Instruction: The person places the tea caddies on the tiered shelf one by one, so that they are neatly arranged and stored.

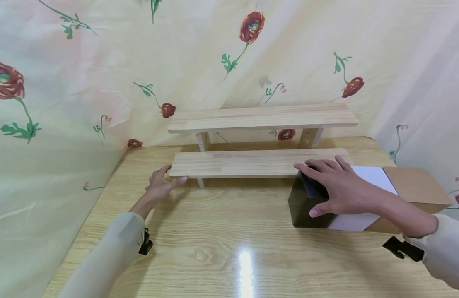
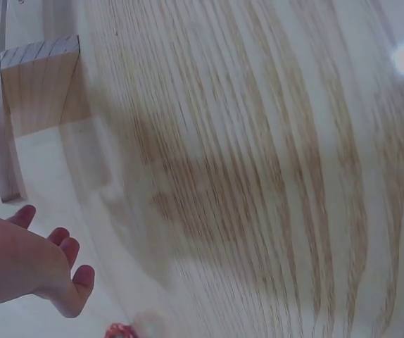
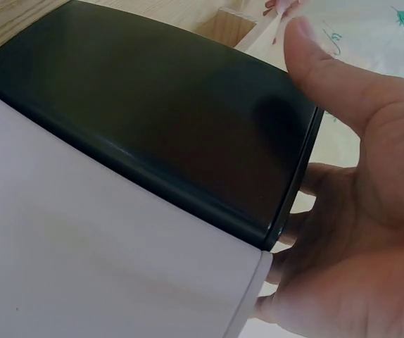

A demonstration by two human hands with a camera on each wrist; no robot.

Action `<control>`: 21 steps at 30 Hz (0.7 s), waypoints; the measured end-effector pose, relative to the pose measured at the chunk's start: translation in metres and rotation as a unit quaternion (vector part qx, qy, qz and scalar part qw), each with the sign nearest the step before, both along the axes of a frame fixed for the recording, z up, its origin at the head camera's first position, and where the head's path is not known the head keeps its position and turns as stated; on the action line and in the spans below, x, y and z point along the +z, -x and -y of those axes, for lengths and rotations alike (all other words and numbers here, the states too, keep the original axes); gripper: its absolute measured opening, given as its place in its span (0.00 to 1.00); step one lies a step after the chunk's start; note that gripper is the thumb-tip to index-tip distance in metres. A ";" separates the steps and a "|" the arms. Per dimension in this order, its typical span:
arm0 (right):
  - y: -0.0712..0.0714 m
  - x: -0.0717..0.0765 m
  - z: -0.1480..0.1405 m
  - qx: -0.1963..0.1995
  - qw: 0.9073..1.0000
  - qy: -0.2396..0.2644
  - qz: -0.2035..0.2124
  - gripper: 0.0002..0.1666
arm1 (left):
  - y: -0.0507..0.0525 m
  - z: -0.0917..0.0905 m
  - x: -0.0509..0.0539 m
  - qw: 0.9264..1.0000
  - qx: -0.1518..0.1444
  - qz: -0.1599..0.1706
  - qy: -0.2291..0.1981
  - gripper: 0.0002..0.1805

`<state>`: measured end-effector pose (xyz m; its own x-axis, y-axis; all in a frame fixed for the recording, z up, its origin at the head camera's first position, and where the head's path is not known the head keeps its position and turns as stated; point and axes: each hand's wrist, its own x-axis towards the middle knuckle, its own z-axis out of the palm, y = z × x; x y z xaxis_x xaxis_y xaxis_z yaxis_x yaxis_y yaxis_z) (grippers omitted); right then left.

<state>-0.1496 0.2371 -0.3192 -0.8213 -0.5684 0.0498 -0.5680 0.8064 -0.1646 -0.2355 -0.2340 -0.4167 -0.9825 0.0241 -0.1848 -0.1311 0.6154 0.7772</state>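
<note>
A two-tier wooden stand, with a lower board (image 1: 233, 164) and an upper board (image 1: 263, 117), is at the back of the table. By the left end of the lower board is my left hand (image 1: 161, 185), thumb and fingers apart. In the left wrist view that hand (image 2: 29, 264) holds nothing. My right hand (image 1: 343, 190) spreads over a black box (image 1: 301, 207) at the stand's right front. The right wrist view has the thumb over the black box's (image 3: 153, 113) edge and the other fingers beyond it; firm contact cannot be told.
Right of the black box, a white box (image 1: 375, 178) and a brown cardboard box (image 1: 419, 182) stand close in a row. Flower-patterned cloth (image 1: 199, 54) hangs behind the wood-grain table (image 1: 199, 248) and at both sides. Black straps circle both wrists.
</note>
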 end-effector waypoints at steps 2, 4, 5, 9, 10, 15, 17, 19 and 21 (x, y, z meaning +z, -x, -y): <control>0.001 -0.001 -0.001 0.005 1.000 0.004 -0.004 0.62 | 0.000 -0.002 -0.001 1.000 0.002 -0.004 -0.006 0.55; 0.002 -0.001 -0.001 0.008 1.000 0.008 -0.005 0.60 | 0.001 -0.002 -0.002 1.000 0.009 -0.009 -0.006 0.54; 0.002 0.000 -0.001 0.008 1.000 0.010 -0.005 0.60 | 0.001 -0.003 -0.003 1.000 0.014 -0.013 -0.004 0.53; 0.002 0.001 0.000 0.002 1.000 0.016 0.007 0.59 | 0.003 -0.004 -0.006 0.999 0.031 -0.027 0.011 0.51; 0.002 0.002 0.000 0.000 1.000 0.016 0.012 0.59 | 0.003 -0.004 -0.007 0.999 0.033 -0.029 0.014 0.51; 0.002 0.004 0.000 -0.002 1.000 0.013 0.017 0.58 | 0.002 -0.005 -0.008 0.998 0.038 -0.037 0.015 0.49; 0.003 0.004 0.000 -0.002 1.000 0.011 0.014 0.58 | 0.002 -0.006 -0.007 0.998 0.036 -0.038 0.015 0.49; 0.004 0.005 -0.001 -0.002 1.000 0.011 0.009 0.58 | 0.002 -0.006 -0.007 0.999 0.035 -0.038 0.016 0.49; 0.005 0.005 -0.002 -0.003 1.000 0.012 0.005 0.58 | 0.003 -0.006 -0.007 0.999 0.033 -0.038 0.019 0.50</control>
